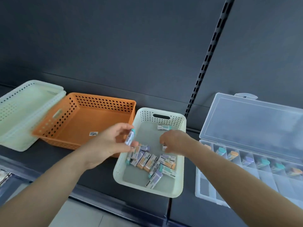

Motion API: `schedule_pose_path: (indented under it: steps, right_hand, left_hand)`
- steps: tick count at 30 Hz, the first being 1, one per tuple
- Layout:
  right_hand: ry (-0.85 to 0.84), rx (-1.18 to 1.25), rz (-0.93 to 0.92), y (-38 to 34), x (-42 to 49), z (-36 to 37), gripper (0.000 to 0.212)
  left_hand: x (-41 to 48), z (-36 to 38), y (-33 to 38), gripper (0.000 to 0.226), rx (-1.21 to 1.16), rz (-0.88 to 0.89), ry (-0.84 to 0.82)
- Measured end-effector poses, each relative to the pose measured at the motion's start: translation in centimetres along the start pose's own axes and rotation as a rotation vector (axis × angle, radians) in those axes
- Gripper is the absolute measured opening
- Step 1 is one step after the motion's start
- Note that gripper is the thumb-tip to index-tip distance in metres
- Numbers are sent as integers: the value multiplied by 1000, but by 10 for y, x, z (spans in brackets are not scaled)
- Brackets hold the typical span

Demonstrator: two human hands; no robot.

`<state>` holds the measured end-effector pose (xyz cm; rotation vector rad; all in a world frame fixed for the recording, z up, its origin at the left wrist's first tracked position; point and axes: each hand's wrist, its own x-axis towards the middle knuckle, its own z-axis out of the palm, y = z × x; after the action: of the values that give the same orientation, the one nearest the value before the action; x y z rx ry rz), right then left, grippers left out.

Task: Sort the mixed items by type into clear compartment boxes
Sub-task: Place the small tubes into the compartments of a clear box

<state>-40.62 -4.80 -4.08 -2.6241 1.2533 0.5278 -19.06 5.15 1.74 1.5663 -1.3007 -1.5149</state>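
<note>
A white perforated basket [179, 182] in the middle of the dark shelf holds several small erasers [152, 163] in teal, orange and purple sleeves. My left hand [111, 143] pinches a teal-tipped eraser [130, 136] between thumb and fingers over the basket's left rim. My right hand [173, 142] reaches into the basket and pinches a small eraser [164, 147], mostly hidden under its fingers. One more eraser [164, 127] lies alone near the basket's far wall. A clear compartment box [205, 189] stands at the right with its lid [250, 122] open; its far row holds teal, orange and purple erasers.
An empty orange perforated basket [105, 102] sits left of the white one. Stacked pale baskets [19, 112] stand at the far left. A slotted upright [208, 54] runs up the dark back panel. The shelf's front edge [114, 200] runs below the baskets.
</note>
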Motion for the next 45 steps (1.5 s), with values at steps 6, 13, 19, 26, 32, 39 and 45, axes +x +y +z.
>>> schedule_pose_path:
  steps: [6, 13, 19, 26, 32, 39, 45]
  right_hand:
    - [0, 274, 8, -2, 5, -7, 21]
    - [68, 654, -27, 21, -27, -27, 24]
    - [39, 705, -70, 21, -37, -27, 20]
    - [-165, 463, -96, 4, -22, -19, 27]
    - [-129, 291, -68, -8, -11, -5, 23]
    - [-91, 369, -40, -11, -17, -5, 6]
    - [237, 1111, 114, 5, -66, -20, 6]
  left_hand:
    - [23, 0, 11, 26, -81, -31, -60]
    - [94, 32, 4, 31, 1152, 210, -108]
    - [113, 45, 2, 28, 1531, 152, -253]
    - [87, 29, -8, 17, 1256, 296, -170]
    - [27, 2, -17, 9, 708, 287, 55]
    - [-6, 16, -31, 17, 63, 178, 210]
    - [-1, 57, -20, 13, -51, 158, 182]
